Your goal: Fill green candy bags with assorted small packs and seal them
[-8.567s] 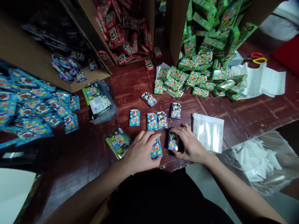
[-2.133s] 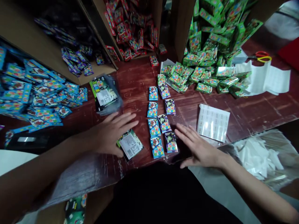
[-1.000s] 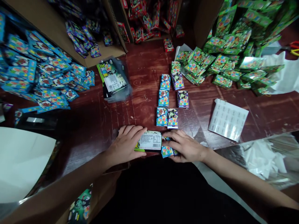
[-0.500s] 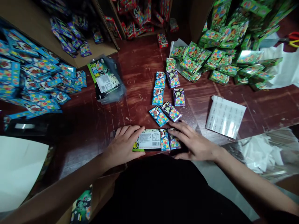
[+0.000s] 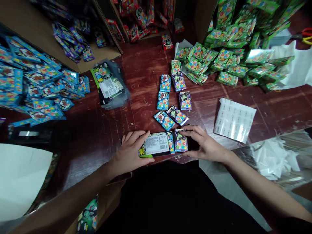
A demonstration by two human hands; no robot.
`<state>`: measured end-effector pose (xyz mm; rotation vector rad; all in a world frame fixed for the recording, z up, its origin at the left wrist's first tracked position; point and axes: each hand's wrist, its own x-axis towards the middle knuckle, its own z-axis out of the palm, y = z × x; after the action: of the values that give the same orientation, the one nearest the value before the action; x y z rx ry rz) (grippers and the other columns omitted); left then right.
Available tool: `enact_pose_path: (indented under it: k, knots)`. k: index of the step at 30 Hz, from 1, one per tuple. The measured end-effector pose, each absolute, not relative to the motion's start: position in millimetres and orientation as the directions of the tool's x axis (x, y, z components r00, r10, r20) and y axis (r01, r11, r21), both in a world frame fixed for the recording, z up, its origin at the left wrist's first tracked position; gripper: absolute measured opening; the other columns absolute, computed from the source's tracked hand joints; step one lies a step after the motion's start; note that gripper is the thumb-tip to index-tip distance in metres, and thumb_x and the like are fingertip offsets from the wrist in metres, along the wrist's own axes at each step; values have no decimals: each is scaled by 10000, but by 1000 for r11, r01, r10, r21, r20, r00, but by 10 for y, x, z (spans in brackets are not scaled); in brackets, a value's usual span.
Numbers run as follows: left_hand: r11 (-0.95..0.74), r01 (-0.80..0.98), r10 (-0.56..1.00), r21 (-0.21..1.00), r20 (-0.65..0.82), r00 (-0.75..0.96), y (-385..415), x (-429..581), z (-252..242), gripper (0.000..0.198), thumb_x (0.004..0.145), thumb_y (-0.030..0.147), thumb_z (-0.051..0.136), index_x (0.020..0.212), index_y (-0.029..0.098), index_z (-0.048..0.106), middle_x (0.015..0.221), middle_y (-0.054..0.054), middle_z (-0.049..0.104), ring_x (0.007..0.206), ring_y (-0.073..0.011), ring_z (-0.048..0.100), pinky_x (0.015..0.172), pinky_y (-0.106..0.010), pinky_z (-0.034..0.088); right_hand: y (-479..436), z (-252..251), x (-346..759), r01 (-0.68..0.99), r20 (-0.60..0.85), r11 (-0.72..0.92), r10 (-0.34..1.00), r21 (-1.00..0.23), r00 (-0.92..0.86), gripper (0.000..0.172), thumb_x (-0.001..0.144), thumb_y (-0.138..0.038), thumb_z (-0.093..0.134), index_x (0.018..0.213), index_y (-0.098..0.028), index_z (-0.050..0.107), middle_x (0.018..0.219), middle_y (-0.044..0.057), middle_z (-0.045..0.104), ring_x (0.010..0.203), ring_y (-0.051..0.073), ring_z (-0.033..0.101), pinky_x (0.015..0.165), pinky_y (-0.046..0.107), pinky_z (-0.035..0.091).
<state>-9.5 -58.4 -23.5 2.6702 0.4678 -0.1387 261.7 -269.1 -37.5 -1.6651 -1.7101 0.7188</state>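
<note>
My left hand [image 5: 133, 148] grips the left end of a flat black-and-green package [image 5: 157, 143] with a white label, thumb below and fingers above. At the package's right end a blue box [image 5: 171, 143] shows partly. My right hand [image 5: 201, 143] holds a purple box [image 5: 181, 140] by its right side, a small gap away from the blue one. Just above lie another blue box [image 5: 164, 120] and a tilted purple box [image 5: 177, 115], with more small boxes in two columns behind them.
Blue boxes [image 5: 44, 81] are heaped at the left, green boxes [image 5: 226, 61] at the upper right. Cartons with purple and red boxes stand at the back. A stack of printed sleeves [image 5: 109, 84] and a sticker sheet [image 5: 235, 120] lie on the table.
The purple box by my right hand has come away from the package and the blue box, and now shows whole. My left hand stays on the package. The view has shifted slightly.
</note>
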Motion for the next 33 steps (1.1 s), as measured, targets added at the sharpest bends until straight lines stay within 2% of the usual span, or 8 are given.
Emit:
enact_pose_path:
  k: [3, 7, 13, 18, 23, 28, 33]
  knots:
    - [-844, 355, 304, 403, -186, 934, -639, -63, -231, 943, 702, 472, 832, 1495, 269, 363, 1365, -100, 516, 1213, -339, 485, 1021, -506, 379, -2709, -383, 2547, 632, 76, 64, 997, -773, -8, 774, 846, -420, 767, 1510, -257, 405, 1483, 154, 463, 1365, 331, 456, 1095, 548, 443]
    - [-856, 354, 330, 377, -131, 935, -662, -70, -199, 949, 734, 473, 817, 1523, 284, 324, 1373, -101, 511, 1215, -342, 482, 1026, -502, 369, -2751, -283, 2543, 634, 73, 65, 997, -771, -13, 750, 861, -418, 757, 1509, -278, 407, 1492, 141, 461, 1358, 320, 471, 1088, 531, 458]
    - [-865, 318, 318, 387, -66, 946, -681, -91, -138, 976, 757, 475, 820, 1547, 274, 284, 1386, -123, 492, 1229, -340, 477, 1055, -499, 358, -2745, -152, 2532, 638, 159, 20, 974, -770, 161, 748, 840, -431, 778, 1490, -288, 436, 1441, 144, 488, 1333, 334, 504, 1098, 543, 458]
    - [-824, 351, 348, 444, -91, 933, -758, -51, -98, 995, 731, 461, 841, 1544, 307, 288, 1378, -113, 487, 1237, -344, 470, 1059, -519, 372, -2735, -185, 2517, 626, 117, 49, 991, -778, 68, 760, 842, -449, 770, 1502, -287, 429, 1476, 147, 473, 1359, 342, 485, 1098, 556, 463]
    - [-763, 351, 333, 543, -136, 933, -782, -6, -62, 964, 705, 409, 859, 1514, 312, 345, 1385, -84, 476, 1258, -319, 458, 1090, -496, 392, -2779, -123, 2673, 581, 88, 95, 995, -808, -40, 736, 862, -420, 756, 1513, -314, 430, 1508, 122, 457, 1361, 290, 512, 1095, 481, 496]
    - [-768, 369, 360, 523, -123, 925, -730, -41, -31, 932, 749, 380, 824, 1530, 316, 319, 1417, -89, 457, 1286, -327, 443, 1120, -527, 368, -2821, -38, 2731, 628, 77, 130, 991, -767, -112, 738, 865, -418, 751, 1523, -321, 432, 1499, 110, 487, 1347, 288, 534, 1103, 484, 495]
    - [-818, 281, 275, 501, -88, 957, -714, -57, -22, 964, 714, 423, 854, 1519, 299, 337, 1386, -95, 496, 1252, -327, 468, 1093, -515, 391, -2731, -33, 2731, 644, 59, 160, 983, -748, -176, 754, 865, -433, 747, 1531, -291, 424, 1489, 124, 503, 1348, 293, 541, 1149, 526, 443]
